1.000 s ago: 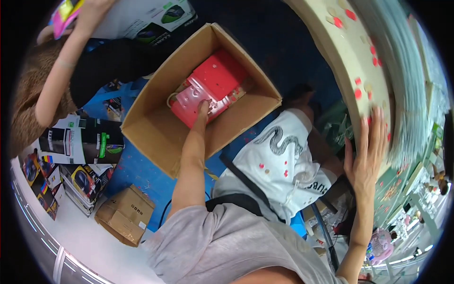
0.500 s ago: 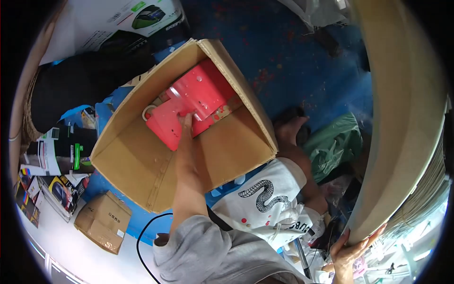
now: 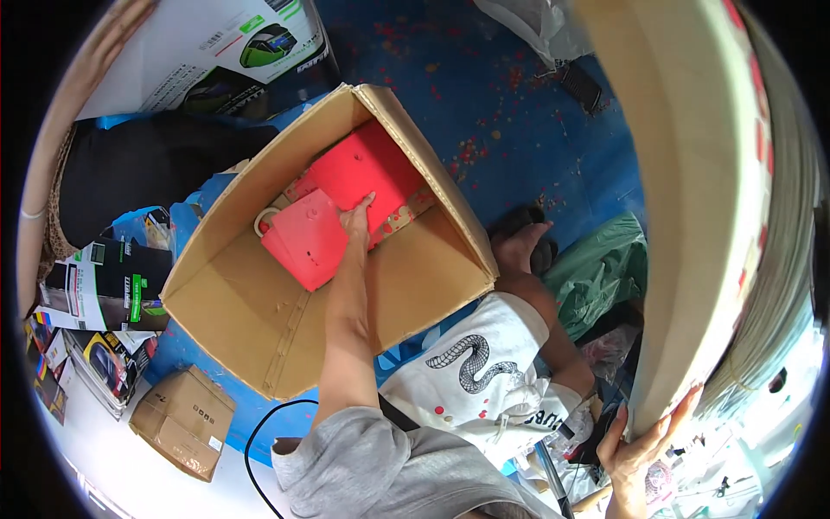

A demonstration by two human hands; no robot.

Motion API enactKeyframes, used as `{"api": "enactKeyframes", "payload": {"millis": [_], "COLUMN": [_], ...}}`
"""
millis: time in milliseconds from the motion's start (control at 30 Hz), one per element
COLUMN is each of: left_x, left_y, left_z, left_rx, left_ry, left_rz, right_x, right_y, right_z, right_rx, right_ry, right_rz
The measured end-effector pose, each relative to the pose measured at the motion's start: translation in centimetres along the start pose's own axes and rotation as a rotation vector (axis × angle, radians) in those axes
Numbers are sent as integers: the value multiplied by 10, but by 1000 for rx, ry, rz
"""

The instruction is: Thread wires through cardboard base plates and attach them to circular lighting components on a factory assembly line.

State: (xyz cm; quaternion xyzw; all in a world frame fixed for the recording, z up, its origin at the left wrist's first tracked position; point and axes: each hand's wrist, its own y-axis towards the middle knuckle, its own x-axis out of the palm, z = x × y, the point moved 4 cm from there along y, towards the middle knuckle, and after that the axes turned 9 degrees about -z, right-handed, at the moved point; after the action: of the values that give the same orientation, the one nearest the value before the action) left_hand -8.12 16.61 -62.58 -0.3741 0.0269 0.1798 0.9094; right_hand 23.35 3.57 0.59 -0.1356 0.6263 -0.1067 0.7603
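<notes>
1. Reaching with the bare left hand (image 3: 355,223) into a large, open brown cardboard box (image 3: 233,320), onto a broad, bright red, sheet-like piece (image 3: 372,169) and, just nearer, a paler red, smooth-faced piece (image 3: 303,238). Both lying deep inside the box, edges meeting.
2. Just changed: shifted slightly rightward with the left hand, fingertips now on the lower edge of the bright red piece. Gone from that edge, too, the glossy, bulging fold of half a second ago; now looking flatter.
3. Suggesting, as a judgement, pressing or settling of the red pieces rather than lifting.
4. State of the left hand: fairly narrow, fingers close together, touching red material. Cannot tell whether pinching any edge.
5. Holding the lower end of a cream, lens-bowed bench edge (image 3: 683,216) with the right hand (image 3: 638,451), thumb on one side, fingers on the other. Laid flat there a second ago, now hooked around; likely a brace for leaning over.
6. Visible just beside the paler red piece: an off-white ring (image 3: 258,227), perhaps a tape roll, untouched.
</notes>
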Motion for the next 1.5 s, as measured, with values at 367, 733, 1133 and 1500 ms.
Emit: {"api": "enactKeyframes", "payload": {"millis": [367,733,1133,1500], "left_x": [-45,-171,-1,113], "left_y": [-25,-324,-613,-759], "left_z": [113,357,379,425], "left_rx": [56,401,863,1413], "left_ry": [554,106,623,558], "left_rz": [11,-611,-1435,-1812], "right_x": [-14,5,54,161], "right_y": [40,-16,-234,-465], "right_z": [-17,-11,0,184], "right_rx": [-83,-129,631,1242], "right_ry": [148,522,1739,1598], "right_rz": [135,845,1182,1039]}}
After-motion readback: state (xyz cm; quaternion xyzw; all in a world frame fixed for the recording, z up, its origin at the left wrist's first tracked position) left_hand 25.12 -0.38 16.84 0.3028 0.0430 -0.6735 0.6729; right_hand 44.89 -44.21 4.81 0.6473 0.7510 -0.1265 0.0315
